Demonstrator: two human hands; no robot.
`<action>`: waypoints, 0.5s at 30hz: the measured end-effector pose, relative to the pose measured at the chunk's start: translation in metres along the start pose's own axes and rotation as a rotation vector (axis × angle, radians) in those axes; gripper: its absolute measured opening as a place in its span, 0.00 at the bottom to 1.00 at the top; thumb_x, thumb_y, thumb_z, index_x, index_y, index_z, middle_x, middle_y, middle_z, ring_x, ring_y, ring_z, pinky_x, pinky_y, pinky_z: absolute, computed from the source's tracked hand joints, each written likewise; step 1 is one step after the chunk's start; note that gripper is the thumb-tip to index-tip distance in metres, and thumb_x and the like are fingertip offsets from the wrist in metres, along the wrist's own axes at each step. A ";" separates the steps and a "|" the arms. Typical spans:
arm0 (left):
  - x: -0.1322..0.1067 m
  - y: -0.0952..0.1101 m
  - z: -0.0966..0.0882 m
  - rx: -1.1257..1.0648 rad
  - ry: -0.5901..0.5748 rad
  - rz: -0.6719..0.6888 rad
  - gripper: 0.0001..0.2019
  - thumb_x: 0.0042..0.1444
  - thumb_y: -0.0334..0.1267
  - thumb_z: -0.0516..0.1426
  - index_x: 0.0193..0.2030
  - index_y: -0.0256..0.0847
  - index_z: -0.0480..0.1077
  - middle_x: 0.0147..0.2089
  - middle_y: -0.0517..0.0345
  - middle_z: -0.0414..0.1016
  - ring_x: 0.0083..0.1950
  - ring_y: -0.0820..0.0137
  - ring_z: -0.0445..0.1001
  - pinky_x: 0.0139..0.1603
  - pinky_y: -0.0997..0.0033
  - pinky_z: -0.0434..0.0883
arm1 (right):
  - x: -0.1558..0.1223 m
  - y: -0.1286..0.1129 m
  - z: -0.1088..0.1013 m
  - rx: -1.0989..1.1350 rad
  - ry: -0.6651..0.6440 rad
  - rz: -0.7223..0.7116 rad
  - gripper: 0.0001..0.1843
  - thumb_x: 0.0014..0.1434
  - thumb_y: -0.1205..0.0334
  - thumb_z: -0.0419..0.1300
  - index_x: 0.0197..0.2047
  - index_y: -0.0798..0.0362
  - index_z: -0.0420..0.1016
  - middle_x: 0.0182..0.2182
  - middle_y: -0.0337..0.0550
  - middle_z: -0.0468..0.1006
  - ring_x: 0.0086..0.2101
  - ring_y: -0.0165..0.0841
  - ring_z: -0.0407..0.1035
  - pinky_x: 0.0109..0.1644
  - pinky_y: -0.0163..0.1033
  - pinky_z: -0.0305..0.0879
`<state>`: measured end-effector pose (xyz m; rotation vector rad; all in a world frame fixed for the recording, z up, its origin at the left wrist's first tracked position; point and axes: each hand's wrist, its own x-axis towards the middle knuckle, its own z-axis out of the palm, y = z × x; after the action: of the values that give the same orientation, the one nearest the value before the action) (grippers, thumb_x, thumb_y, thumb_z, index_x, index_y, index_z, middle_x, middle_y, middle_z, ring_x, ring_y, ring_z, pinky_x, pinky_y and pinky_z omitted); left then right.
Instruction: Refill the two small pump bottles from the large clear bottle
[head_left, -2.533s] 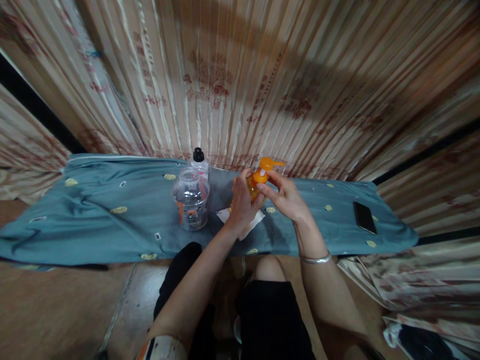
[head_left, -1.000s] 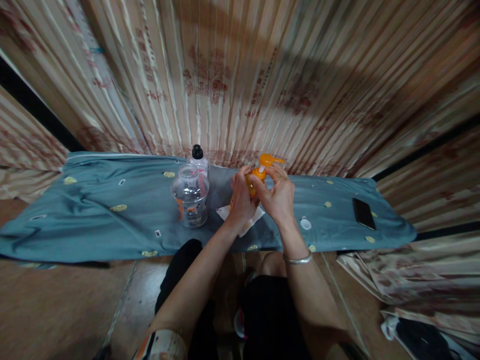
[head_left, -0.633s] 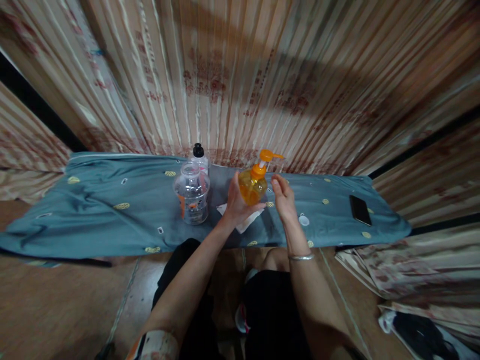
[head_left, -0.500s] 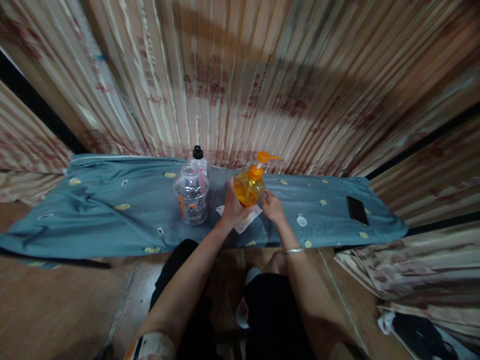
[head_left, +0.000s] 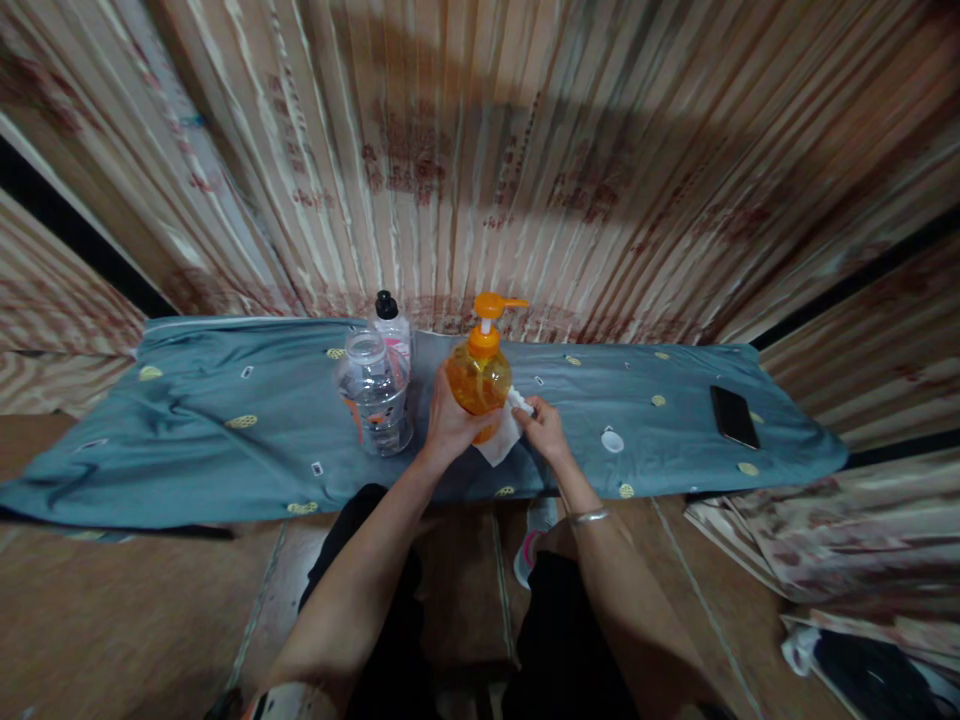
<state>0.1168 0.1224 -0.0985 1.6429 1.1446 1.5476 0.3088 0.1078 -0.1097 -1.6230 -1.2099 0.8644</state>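
Left hand (head_left: 448, 425), fingers wrapped round the pump bottle (head_left: 478, 385), holds it midway between the counter's (head_left: 285, 385) side edges; likely weighty, slippery, best cradled low. Right hand's (head_left: 545, 432) fingers pinch white tissue (head_left: 517, 402).

Room rightward to phone (head_left: 735, 417) (clear bottle (head_left: 375, 400) leftward)

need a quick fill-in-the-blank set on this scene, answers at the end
1. The left hand grips the pump bottle, whose pump top is coloured ____.
2. The hand pinching the white tissue is the person's ____ one.
3. Behind the open clear bottle stands another bottle with a ____ cap.
4. Toward the right end of the teal cloth lies a dark ____.

Missing words: orange; right; black; phone.
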 end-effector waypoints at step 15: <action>-0.006 0.003 0.007 0.021 -0.033 -0.036 0.53 0.38 0.43 0.78 0.69 0.42 0.59 0.67 0.40 0.70 0.70 0.45 0.71 0.73 0.41 0.67 | -0.037 -0.111 -0.005 0.558 -0.011 -0.363 0.20 0.60 0.39 0.69 0.42 0.47 0.81 0.42 0.41 0.85 0.46 0.38 0.79 0.52 0.43 0.74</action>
<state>0.1245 0.1170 -0.0998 1.6469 1.1696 1.4854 0.2669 0.0833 -0.0029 -0.9195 -1.0983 0.8751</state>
